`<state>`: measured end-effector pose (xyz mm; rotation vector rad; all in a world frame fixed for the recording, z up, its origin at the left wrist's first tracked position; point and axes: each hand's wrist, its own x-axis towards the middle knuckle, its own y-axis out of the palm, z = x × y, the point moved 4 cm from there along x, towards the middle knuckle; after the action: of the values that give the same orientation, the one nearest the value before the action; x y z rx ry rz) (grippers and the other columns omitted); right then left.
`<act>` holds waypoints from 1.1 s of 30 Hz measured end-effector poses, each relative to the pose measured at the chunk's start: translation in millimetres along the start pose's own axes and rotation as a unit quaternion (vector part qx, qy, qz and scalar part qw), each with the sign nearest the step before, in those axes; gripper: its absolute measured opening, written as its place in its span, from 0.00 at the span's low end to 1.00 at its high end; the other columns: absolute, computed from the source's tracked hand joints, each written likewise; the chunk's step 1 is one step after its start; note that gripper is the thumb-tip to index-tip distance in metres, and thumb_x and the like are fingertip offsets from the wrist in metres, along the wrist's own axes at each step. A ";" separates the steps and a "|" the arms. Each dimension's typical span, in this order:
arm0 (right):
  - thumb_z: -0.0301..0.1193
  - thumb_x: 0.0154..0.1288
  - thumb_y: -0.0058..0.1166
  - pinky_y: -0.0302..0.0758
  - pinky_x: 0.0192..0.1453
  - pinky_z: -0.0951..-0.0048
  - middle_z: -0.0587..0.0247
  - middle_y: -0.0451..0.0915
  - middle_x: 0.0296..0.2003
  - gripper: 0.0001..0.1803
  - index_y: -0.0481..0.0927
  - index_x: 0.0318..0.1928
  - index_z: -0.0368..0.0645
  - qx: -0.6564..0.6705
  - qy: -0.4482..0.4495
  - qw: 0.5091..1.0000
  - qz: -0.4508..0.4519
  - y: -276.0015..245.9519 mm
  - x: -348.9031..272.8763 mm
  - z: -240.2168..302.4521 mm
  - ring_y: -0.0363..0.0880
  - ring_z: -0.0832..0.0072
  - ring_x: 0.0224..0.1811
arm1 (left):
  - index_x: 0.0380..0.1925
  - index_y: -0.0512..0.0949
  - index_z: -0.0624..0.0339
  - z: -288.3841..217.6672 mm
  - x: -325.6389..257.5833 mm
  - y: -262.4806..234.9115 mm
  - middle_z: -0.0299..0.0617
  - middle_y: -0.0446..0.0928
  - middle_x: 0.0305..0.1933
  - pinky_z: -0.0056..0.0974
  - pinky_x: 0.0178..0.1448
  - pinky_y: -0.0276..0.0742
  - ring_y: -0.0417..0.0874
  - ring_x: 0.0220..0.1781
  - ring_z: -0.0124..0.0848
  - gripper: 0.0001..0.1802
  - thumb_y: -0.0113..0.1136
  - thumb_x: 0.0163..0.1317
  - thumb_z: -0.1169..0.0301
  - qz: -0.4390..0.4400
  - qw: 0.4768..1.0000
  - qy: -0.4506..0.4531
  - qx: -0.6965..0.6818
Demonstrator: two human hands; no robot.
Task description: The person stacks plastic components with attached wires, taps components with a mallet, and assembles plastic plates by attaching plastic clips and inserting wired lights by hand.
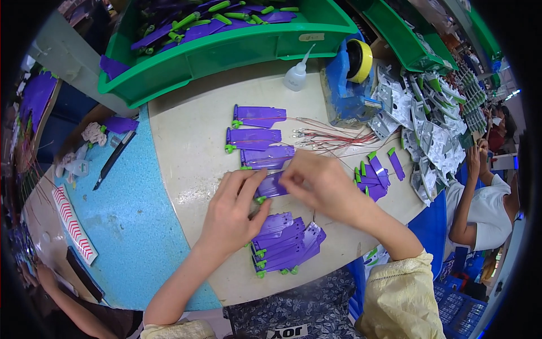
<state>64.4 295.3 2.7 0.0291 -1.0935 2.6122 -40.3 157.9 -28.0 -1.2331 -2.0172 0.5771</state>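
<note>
A purple plastic part [272, 185] with a green tip sits mid-table, pinched between the left hand [232, 212] and right hand [320, 189]. A stack of purple parts [285, 243] lies just below; three more parts [257, 135] and red wires [333, 137] lie above.

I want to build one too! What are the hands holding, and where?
Both hands hold one purple plastic piece: the left hand at its green-tipped end, the right hand at the other end.

label [311, 37] | small pale oval | green bin [237, 51] front | possibly sticker
</note>
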 end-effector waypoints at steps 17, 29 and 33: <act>0.20 0.55 0.65 0.62 0.26 0.75 0.66 0.72 0.23 0.03 0.85 0.31 0.35 0.096 0.119 0.988 0.022 13.5 -11.4 -6.4 0.66 0.80 0.22 | 0.49 0.74 0.65 9.2 2.4 15.1 0.49 0.77 0.42 0.39 0.45 0.82 0.83 0.41 0.40 0.28 0.74 0.46 0.79 -0.012 0.979 -0.066 -0.192; 0.19 0.55 0.62 0.70 0.27 0.67 0.57 0.75 0.25 0.04 0.85 0.33 0.36 0.083 0.106 0.991 0.015 10.1 -17.5 -3.3 0.74 0.66 0.23 | 0.45 0.76 0.65 12.9 2.2 14.8 0.47 0.80 0.49 0.37 0.49 0.85 0.86 0.44 0.37 0.25 0.75 0.45 0.80 -0.013 0.977 -0.086 -0.195; 0.20 0.54 0.65 0.64 0.26 0.73 0.62 0.73 0.24 0.04 0.84 0.31 0.36 0.046 0.080 0.996 -0.001 13.7 0.3 -6.5 0.70 0.76 0.23 | 0.42 0.76 0.65 11.9 4.3 13.7 0.48 0.81 0.47 0.37 0.47 0.85 0.85 0.44 0.38 0.23 0.76 0.45 0.79 -0.022 0.977 -0.074 -0.196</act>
<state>60.8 290.8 -11.3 -0.1571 -0.9181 2.6091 -42.6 167.7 -43.7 -1.3997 -2.3569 0.2588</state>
